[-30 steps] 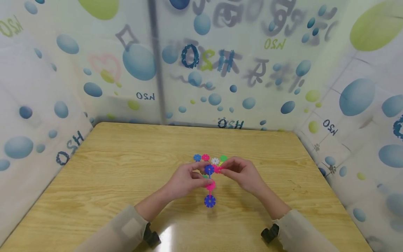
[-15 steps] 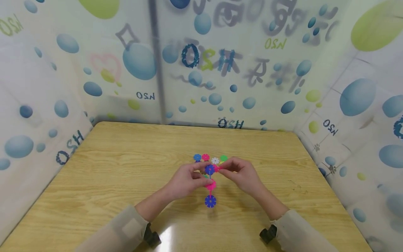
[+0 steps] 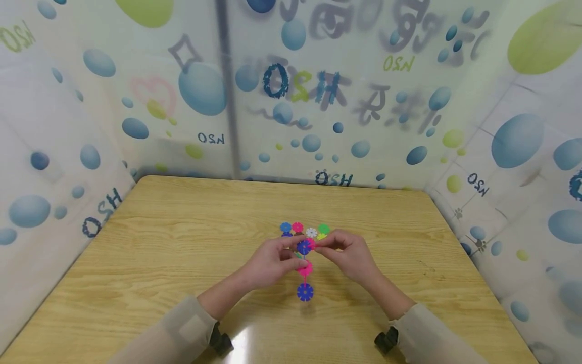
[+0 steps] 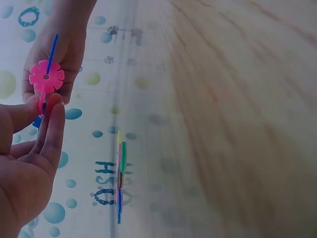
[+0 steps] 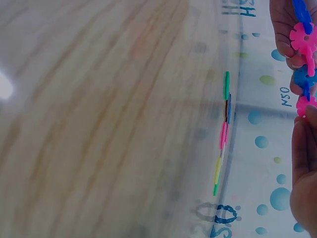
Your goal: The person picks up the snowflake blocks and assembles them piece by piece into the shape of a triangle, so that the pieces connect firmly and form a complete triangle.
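Over the middle of the table, my left hand point(image 3: 269, 264) holds a chain of interlocked, notched plastic discs between thumb and fingers. In the head view, the chain runs from an upper blue disc point(image 3: 303, 247) through a pink disc point(image 3: 306, 270) to a lower blue disc point(image 3: 305, 292). My right hand point(image 3: 349, 253) pinches another pink disc point(image 3: 312, 243) against the upper blue disc. The right wrist view shows this pink disc point(image 5: 304, 105) meeting the blue disc point(image 5: 303, 77) edge-on; whether its slot is fully seated, I cannot tell. In the left wrist view, the chain's pink disc point(image 4: 55, 75) faces the camera.
Just beyond my hands, several loose discs lie flat on the wooden table point(image 3: 182, 237), among them a light-blue disc point(image 3: 285, 227), a white disc point(image 3: 311, 232) and a green disc point(image 3: 324, 229). A printed wall sheet point(image 3: 254, 151) rises behind the table's far edge.
My right hand has moved the pink disc slightly left, and it now overlaps the upper blue disc. The chain has shifted a little to the right; the left hand's grip looks unchanged.
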Motion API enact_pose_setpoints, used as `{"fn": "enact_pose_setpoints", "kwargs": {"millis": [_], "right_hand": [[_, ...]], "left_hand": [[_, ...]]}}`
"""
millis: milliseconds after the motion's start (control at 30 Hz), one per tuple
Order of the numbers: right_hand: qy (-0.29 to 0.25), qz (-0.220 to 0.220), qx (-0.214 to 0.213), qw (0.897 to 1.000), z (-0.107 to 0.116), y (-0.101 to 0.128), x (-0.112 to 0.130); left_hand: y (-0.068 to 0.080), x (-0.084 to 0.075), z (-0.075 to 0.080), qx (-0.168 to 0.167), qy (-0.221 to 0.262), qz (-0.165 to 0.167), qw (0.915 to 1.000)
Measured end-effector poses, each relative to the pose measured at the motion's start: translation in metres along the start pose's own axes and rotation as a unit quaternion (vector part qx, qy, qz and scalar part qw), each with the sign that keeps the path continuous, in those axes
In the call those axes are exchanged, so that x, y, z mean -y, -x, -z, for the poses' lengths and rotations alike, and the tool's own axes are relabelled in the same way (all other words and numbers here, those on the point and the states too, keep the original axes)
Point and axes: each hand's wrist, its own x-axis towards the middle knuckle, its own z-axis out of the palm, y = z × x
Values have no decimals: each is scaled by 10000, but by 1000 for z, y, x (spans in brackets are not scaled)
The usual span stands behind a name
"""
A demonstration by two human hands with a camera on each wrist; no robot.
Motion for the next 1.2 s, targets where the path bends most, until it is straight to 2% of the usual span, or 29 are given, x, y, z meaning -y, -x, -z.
{"fn": "enact_pose_setpoints", "kwargs": {"millis": [233,600,733,1000,1200], "right_hand": [[127,-75,-26,9999,-1,1,1],[-16,75,-152,9999,-2,1,0],[-45,11,-17,10000,-3,1,1],[117,-256,182,9994,0,0,5],[91,-377,139,9991,1,1,4]], "left_hand": [[2,0,2,108,-31,-72,9999],[1,0,1,49,-137,-116,9998],[3,1,2,91,-168,-88,9998],[2,4,5,-71,-222,-154,9996],[1,6,4,-136,272,-106,9995]]}}
